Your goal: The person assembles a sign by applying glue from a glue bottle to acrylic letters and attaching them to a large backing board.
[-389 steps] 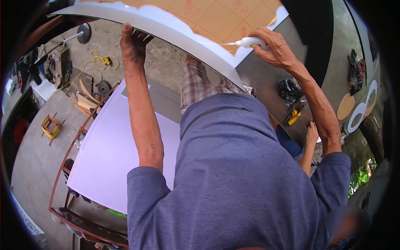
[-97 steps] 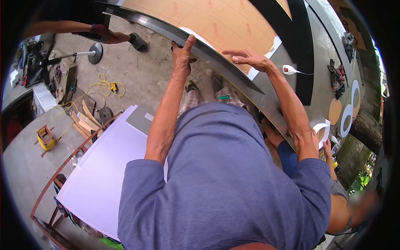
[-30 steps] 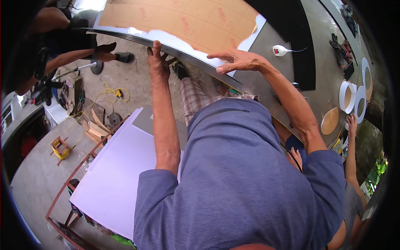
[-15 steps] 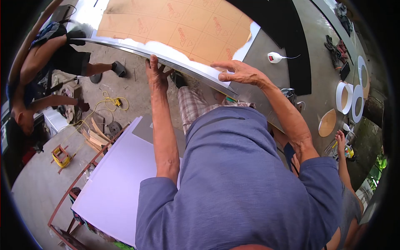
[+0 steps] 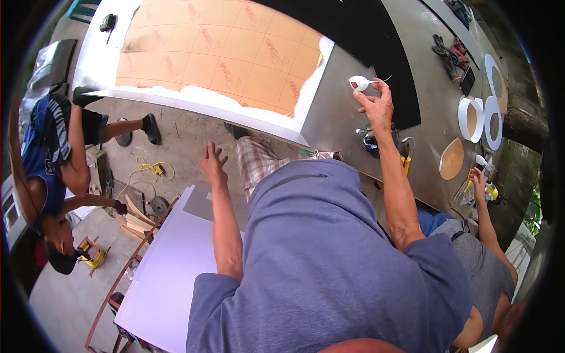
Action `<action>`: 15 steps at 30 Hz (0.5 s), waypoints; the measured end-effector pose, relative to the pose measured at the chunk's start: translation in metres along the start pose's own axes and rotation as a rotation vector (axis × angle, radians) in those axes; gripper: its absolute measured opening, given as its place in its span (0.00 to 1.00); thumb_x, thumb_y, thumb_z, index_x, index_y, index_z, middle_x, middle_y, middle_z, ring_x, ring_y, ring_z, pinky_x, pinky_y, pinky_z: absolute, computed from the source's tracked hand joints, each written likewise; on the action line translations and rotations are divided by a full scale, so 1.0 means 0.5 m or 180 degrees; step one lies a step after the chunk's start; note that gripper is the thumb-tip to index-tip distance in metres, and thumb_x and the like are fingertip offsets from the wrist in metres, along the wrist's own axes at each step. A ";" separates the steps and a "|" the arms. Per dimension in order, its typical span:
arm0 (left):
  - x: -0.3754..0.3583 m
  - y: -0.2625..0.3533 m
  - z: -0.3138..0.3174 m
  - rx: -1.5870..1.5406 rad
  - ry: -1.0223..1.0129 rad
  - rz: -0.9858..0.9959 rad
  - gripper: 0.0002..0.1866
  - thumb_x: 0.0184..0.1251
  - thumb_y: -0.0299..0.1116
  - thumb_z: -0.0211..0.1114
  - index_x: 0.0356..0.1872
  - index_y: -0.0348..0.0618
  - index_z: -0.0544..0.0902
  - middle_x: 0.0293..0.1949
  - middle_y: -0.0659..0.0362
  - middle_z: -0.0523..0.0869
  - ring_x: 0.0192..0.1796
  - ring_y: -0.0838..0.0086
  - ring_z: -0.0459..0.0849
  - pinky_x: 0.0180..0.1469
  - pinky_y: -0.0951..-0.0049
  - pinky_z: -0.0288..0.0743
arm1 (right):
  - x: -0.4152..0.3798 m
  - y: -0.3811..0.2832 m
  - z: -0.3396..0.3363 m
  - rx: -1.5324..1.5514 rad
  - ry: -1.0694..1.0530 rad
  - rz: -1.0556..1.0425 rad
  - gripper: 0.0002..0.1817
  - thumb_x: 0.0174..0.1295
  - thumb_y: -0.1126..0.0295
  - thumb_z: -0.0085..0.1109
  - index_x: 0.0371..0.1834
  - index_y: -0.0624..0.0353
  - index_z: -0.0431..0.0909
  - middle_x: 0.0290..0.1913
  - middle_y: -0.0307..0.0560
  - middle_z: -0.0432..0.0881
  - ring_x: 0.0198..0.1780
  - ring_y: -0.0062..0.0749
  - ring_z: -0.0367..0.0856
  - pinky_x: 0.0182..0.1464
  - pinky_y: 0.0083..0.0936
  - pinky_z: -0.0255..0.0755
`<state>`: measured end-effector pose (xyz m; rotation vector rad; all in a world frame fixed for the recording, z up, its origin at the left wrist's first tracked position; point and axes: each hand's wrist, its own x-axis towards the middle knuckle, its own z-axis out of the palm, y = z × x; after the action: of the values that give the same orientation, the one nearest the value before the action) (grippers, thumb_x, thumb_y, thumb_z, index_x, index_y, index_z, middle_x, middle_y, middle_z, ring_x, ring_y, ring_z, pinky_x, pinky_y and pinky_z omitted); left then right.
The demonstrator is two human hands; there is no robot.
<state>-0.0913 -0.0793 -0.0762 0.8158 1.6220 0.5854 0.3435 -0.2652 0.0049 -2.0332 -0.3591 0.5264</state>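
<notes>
My right hand (image 5: 376, 109) is at a small white squeeze bottle (image 5: 358, 83) with a red label and a thin nozzle. The thumb is at the bottle's body and the fingers bend round its nozzle end. Over the floor, my left hand (image 5: 213, 165) hangs with its fingers apart and nothing in it. Beyond it lies a white-edged panel (image 5: 194, 100) with printed brown protective paper (image 5: 218, 53) on top. A black curved strip (image 5: 400, 65) lies beside the bottle on the grey table (image 5: 329, 112).
A person in a blue top (image 5: 44, 153) bends at the left, one hand at the panel's corner. Another person in a grey top (image 5: 482, 253) is at my right. White rings (image 5: 471, 117) and a wooden disc (image 5: 452, 159) lie on the table. A yellow cord (image 5: 141, 170) crosses the floor.
My right hand has left the panel's edge and reached the white bottle. My left hand has let go of the panel's edge and come back. The panel now lies flatter.
</notes>
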 end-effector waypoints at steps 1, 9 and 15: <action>0.010 -0.064 -0.026 0.0568 0.0043 -0.0291 0.41 0.67 0.54 0.68 0.70 0.31 0.70 0.62 0.40 0.79 0.65 0.55 0.79 0.54 0.59 0.82 | 0.010 -0.001 0.004 -0.0006 -0.0083 0.0022 0.38 0.53 0.65 0.79 0.67 0.61 0.72 0.60 0.53 0.72 0.42 0.33 0.88 0.27 0.23 0.85; -0.174 -0.457 -0.149 0.3219 -0.1036 -0.0919 0.28 0.65 0.52 0.57 0.55 0.39 0.84 0.56 0.42 0.84 0.60 0.43 0.81 0.59 0.49 0.76 | 0.098 0.056 0.035 0.0009 -0.0424 0.0094 0.21 0.65 0.65 0.70 0.60 0.60 0.81 0.39 0.44 0.87 0.31 0.19 0.82 0.30 0.15 0.78; -0.232 -0.482 -0.114 0.2453 -0.0745 -0.1207 0.29 0.65 0.53 0.56 0.56 0.39 0.84 0.56 0.42 0.84 0.60 0.43 0.81 0.59 0.49 0.76 | 0.179 0.047 -0.031 -0.0067 0.0016 -0.0118 0.21 0.67 0.65 0.67 0.59 0.64 0.79 0.40 0.47 0.87 0.31 0.21 0.84 0.30 0.15 0.79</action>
<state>-0.1836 -0.3178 -0.1726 1.0362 1.7232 -0.4276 0.4297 -0.2475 -0.0282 -2.0437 -0.4001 0.4966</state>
